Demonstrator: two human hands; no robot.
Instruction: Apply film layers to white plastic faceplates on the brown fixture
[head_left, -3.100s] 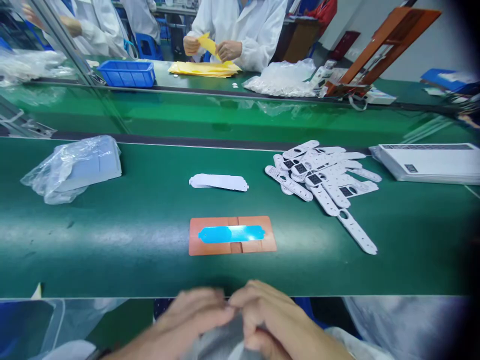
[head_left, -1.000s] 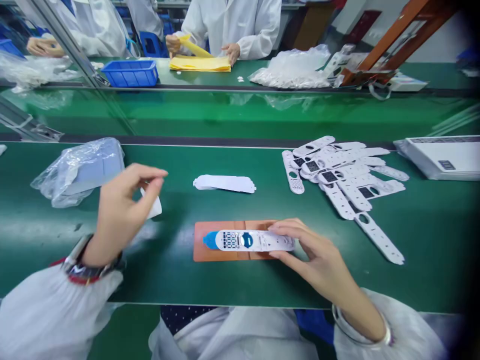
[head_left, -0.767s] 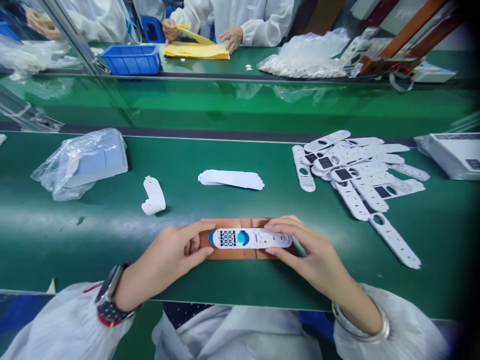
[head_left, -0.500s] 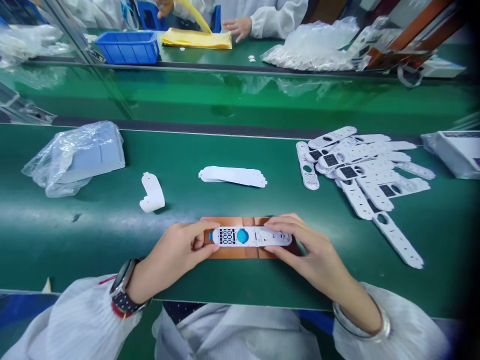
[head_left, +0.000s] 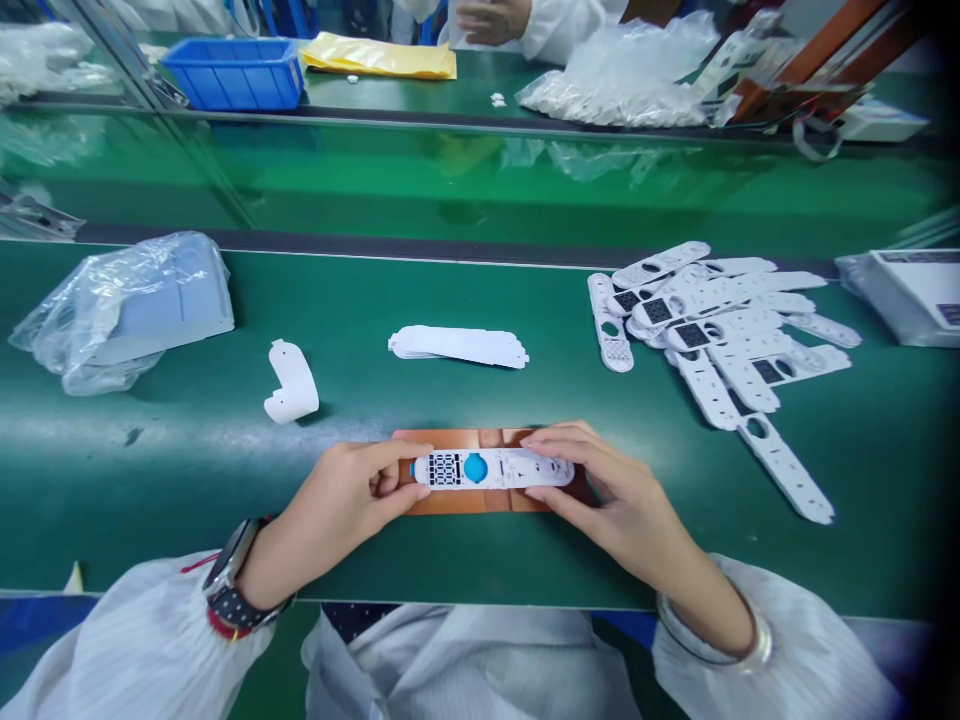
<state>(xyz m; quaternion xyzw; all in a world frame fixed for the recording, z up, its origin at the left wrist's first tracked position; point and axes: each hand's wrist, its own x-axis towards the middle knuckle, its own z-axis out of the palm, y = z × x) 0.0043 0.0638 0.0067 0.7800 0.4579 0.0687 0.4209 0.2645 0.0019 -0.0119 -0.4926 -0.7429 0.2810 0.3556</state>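
Observation:
A long white panel [head_left: 517,466] with rounded ends, black cut-out patterns and a blue disc lies lengthwise in a copper-brown block [head_left: 450,503]. My left hand [head_left: 352,490] pinches the panel's left end between thumb and fingers, where a small blue tab shows. At the other end, my right hand [head_left: 607,490] has its thumb on the near edge and its fingers on the far edge. Beyond the block lies a small stack of plain white strips [head_left: 457,346]. A curled white strip [head_left: 292,382] rests to its left.
A pile of white panels [head_left: 720,330] spreads at the right, one reaching toward me. A bagged pale tray [head_left: 165,300] sits left, a wrapped white box [head_left: 911,295] far right. Across a green divider stand a blue bin [head_left: 236,80], a yellow bag [head_left: 379,57] and another person's hand [head_left: 491,20].
Both my hands keep their hold on the panel. The whole view has shifted slightly. Across the divider, the yellow bag now lies flat and the other person's hand has lifted off the table.

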